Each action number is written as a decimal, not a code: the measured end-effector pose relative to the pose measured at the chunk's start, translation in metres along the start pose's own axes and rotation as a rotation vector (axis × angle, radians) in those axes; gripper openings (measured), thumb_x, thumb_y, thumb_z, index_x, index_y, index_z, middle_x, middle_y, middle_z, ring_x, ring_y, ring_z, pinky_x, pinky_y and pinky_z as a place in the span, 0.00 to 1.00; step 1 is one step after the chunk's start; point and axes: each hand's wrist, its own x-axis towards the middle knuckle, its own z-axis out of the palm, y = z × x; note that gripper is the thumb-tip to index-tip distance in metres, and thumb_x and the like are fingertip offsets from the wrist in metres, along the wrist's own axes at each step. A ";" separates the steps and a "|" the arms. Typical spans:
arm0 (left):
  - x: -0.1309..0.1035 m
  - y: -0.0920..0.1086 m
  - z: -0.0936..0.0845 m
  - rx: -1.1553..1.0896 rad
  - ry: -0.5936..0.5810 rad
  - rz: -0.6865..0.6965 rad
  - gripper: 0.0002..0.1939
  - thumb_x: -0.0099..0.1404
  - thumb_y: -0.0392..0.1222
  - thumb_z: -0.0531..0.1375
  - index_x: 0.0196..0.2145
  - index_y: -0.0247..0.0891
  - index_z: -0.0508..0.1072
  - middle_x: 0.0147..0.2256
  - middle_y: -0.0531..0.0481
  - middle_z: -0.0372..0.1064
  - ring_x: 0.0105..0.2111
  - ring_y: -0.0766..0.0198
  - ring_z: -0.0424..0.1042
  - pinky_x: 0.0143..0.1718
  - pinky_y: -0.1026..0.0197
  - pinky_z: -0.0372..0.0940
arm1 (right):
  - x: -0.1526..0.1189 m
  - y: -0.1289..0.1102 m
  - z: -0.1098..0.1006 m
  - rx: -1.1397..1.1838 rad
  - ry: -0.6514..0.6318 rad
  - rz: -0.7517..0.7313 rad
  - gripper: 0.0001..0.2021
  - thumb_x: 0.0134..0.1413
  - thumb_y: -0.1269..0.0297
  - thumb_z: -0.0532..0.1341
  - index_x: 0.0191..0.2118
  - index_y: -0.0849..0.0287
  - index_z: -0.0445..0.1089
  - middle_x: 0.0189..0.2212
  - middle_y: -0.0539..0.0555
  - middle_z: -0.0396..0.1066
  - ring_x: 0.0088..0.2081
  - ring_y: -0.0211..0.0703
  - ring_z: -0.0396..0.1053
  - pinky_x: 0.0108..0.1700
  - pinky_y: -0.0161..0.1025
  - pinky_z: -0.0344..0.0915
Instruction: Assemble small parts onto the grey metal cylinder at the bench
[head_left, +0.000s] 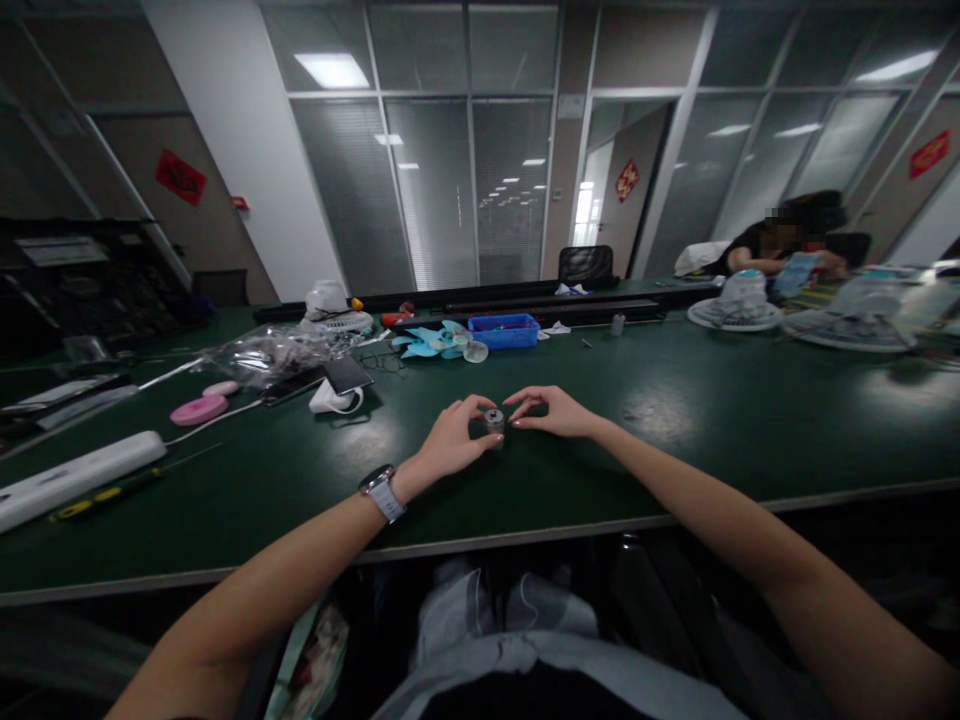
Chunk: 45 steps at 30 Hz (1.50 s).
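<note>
A small grey metal cylinder with dark marks on its top stands upright on the green tabletop in front of me. My left hand, with a watch on the wrist, grips it between thumb and fingers from the left. Just to the right of the cylinder is my right hand. Its fingers are curled, with a gap between the index fingertip and the thumb, and I see nothing held in it. Whether its fingertips touch the cylinder I cannot tell.
Behind the hands are a blue bin, light-blue fan blades and another metal cylinder. A white charger, power strip and screwdriver lie left. Fan parts and a person are far right.
</note>
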 end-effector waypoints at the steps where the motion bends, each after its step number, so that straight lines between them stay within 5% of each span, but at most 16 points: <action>1: 0.000 0.000 -0.001 -0.004 -0.004 0.004 0.22 0.55 0.45 0.65 0.47 0.43 0.66 0.41 0.49 0.74 0.44 0.54 0.73 0.45 0.51 0.66 | 0.000 -0.003 0.000 -0.003 0.072 -0.010 0.24 0.46 0.61 0.67 0.50 0.64 0.68 0.37 0.58 0.78 0.42 0.46 0.76 0.53 0.48 0.65; 5: -0.001 0.003 -0.003 -0.013 -0.032 0.040 0.24 0.56 0.46 0.65 0.49 0.43 0.66 0.41 0.48 0.74 0.43 0.54 0.73 0.45 0.52 0.66 | -0.003 -0.018 0.006 0.041 0.244 -0.070 0.24 0.48 0.60 0.66 0.51 0.62 0.66 0.38 0.58 0.78 0.44 0.47 0.75 0.54 0.49 0.64; 17: -0.002 0.008 -0.004 0.008 -0.067 0.079 0.26 0.56 0.49 0.65 0.50 0.41 0.65 0.43 0.48 0.73 0.44 0.55 0.73 0.44 0.54 0.66 | -0.002 -0.030 0.028 0.017 0.252 -0.267 0.16 0.53 0.63 0.63 0.47 0.59 0.68 0.36 0.55 0.76 0.40 0.42 0.74 0.49 0.45 0.68; 35: -0.002 0.005 -0.002 0.032 -0.062 0.107 0.23 0.58 0.50 0.64 0.48 0.41 0.66 0.42 0.48 0.72 0.43 0.54 0.72 0.44 0.53 0.65 | -0.001 -0.031 0.030 -0.118 0.250 -0.257 0.13 0.52 0.64 0.64 0.45 0.58 0.71 0.37 0.53 0.76 0.38 0.41 0.73 0.44 0.40 0.64; 45: -0.002 0.005 -0.001 0.043 -0.052 0.128 0.21 0.58 0.50 0.64 0.46 0.40 0.67 0.42 0.47 0.71 0.42 0.55 0.71 0.42 0.54 0.65 | -0.003 -0.029 0.031 -0.061 0.208 -0.238 0.15 0.53 0.63 0.63 0.47 0.58 0.69 0.39 0.54 0.76 0.41 0.43 0.74 0.50 0.45 0.65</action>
